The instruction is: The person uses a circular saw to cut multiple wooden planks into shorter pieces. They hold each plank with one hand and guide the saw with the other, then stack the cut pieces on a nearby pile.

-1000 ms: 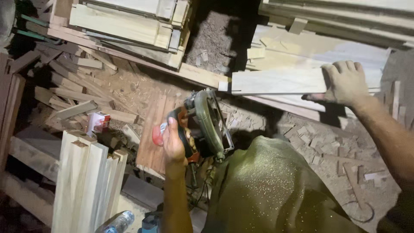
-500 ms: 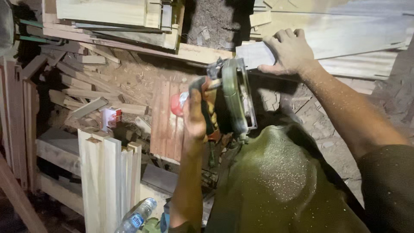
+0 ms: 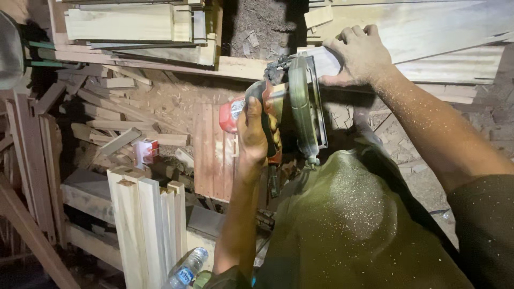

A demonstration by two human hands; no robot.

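Note:
My left hand [image 3: 252,131] grips the handle of a red and black circular saw [image 3: 292,109], whose blade guard stands against the end of a pale wooden plank [image 3: 428,37]. My right hand [image 3: 357,55] presses flat on that plank's near end, right beside the saw. The plank lies on a stack of similar boards at the top right. My sawdust-speckled green trouser leg [image 3: 348,225] fills the lower middle of the view.
Several upright pale wooden posts [image 3: 147,225] stand at lower left, with a plastic bottle [image 3: 184,270] at their foot. Offcuts and sawdust litter the ground [image 3: 128,115]. A stack of boards [image 3: 134,24] lies at top left. A small red and white box [image 3: 145,151] sits among the scraps.
My left hand has raised the saw up to the plank's end. My right hand has stayed on the plank while the view shifted down and closer.

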